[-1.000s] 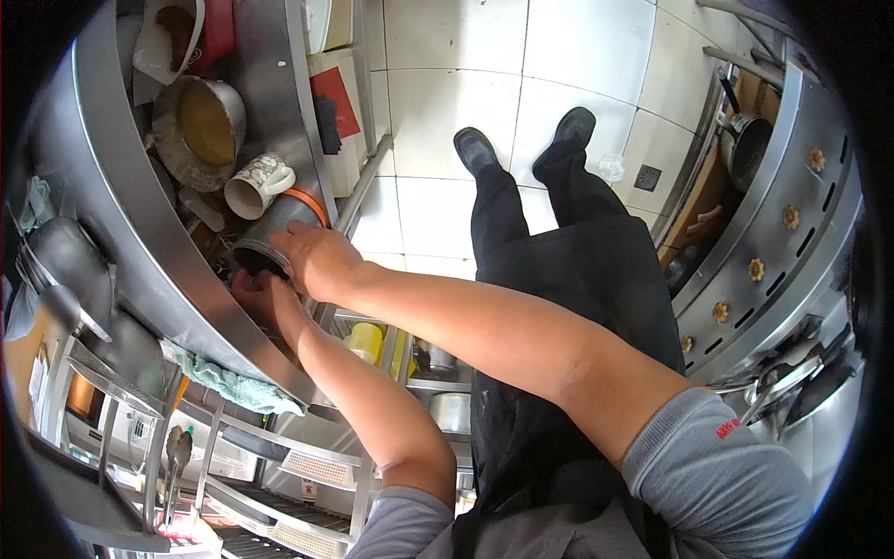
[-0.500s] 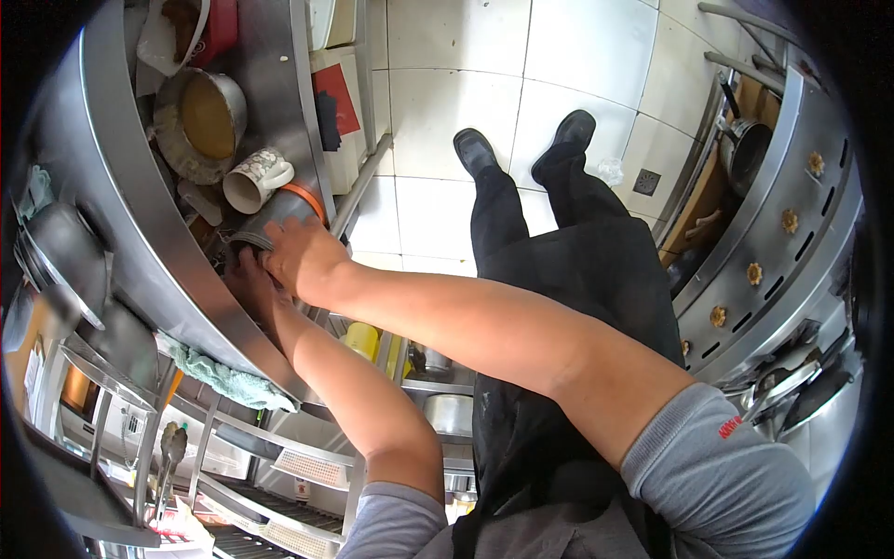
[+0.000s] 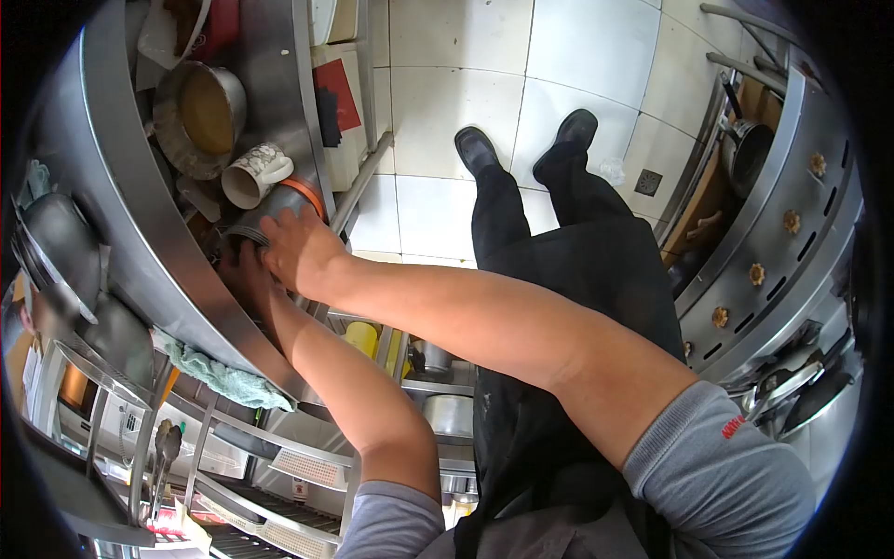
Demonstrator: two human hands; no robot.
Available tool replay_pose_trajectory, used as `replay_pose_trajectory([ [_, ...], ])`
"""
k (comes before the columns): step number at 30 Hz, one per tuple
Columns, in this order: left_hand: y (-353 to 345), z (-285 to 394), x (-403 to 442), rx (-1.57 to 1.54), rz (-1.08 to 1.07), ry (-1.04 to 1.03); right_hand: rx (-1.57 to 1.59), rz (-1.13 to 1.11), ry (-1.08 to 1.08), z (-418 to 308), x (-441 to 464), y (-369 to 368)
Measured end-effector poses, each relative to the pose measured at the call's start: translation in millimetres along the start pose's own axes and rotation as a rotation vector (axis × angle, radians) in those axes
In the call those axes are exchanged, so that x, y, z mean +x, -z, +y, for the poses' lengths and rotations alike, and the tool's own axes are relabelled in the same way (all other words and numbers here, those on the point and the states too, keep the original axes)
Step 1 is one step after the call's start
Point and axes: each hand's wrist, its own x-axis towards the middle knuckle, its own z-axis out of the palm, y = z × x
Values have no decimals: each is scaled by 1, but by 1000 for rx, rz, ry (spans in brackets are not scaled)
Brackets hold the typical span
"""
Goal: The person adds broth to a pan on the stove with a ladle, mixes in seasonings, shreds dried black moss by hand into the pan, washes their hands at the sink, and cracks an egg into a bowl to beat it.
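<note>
My right hand (image 3: 303, 250) rests with bent fingers on a grey metal container (image 3: 281, 203) with an orange band, which lies tilted on the steel counter at the left. Lower and to the left, my left hand (image 3: 247, 278) reaches to the container's mouth, where thin stacked rims show. Its fingertips are in shadow and partly hidden, so what they touch is unclear. Just above the container lies a patterned white mug (image 3: 253, 177) on its side. A metal pot (image 3: 207, 121) with yellowish contents stands above the mug.
A steel ledge (image 3: 168, 233) runs along the left, with a green cloth (image 3: 223, 377) over its lower end. Racks with white baskets (image 3: 312, 469) and hanging tongs (image 3: 166, 452) are at the lower left. A stove front with knobs (image 3: 756, 274) and pans stand at the right.
Both hands have shifted slightly up and left. My left hand has gone deeper in beside the container's mouth, and the mouth is now more covered. The container has turned a little.
</note>
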Motion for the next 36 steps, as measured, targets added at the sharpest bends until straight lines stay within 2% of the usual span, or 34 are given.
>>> replay_pose_trajectory([
  [2,-1,0,-1,-277,-118,-141,22,-49,18,1,2,3],
  [5,-2,3,-2,-206,-61,-124,-35,-73,25,2,2,6],
  [9,-3,-10,8,-221,-88,-151,-33,-88,26,3,2,9],
  [11,-5,-9,8,-81,73,-136,-33,-68,32,3,0,11],
  [15,0,-5,-10,-95,73,-51,-24,-79,40,3,2,11],
  [17,3,-19,-12,196,358,-102,4,-64,34,1,4,8],
  [21,-7,20,-65,338,506,-134,133,-23,8,4,7,-3],
  [23,-14,41,-95,255,563,-88,606,233,-169,6,2,-10],
  [24,-16,48,-109,226,583,-72,605,232,-166,8,3,-12],
  [26,-18,54,-126,19,334,-188,1411,322,-485,11,7,-13],
  [27,-24,41,-124,160,230,-404,1409,321,-482,14,5,-11],
  [29,-28,28,-122,80,67,-586,1938,79,-460,21,-3,-6],
  [30,-23,25,-123,78,70,-587,1936,79,-457,24,-7,-3],
  [32,-11,25,-125,-166,-8,-314,1988,-64,-581,29,-14,2],
  [33,-11,36,-122,-310,60,-82,2011,-137,-643,32,-16,4],
  [35,-6,31,-104,137,208,-187,2074,-168,-639,36,-17,6],
  [36,-2,24,-90,135,204,-189,2080,-207,-645,37,-18,9],
])
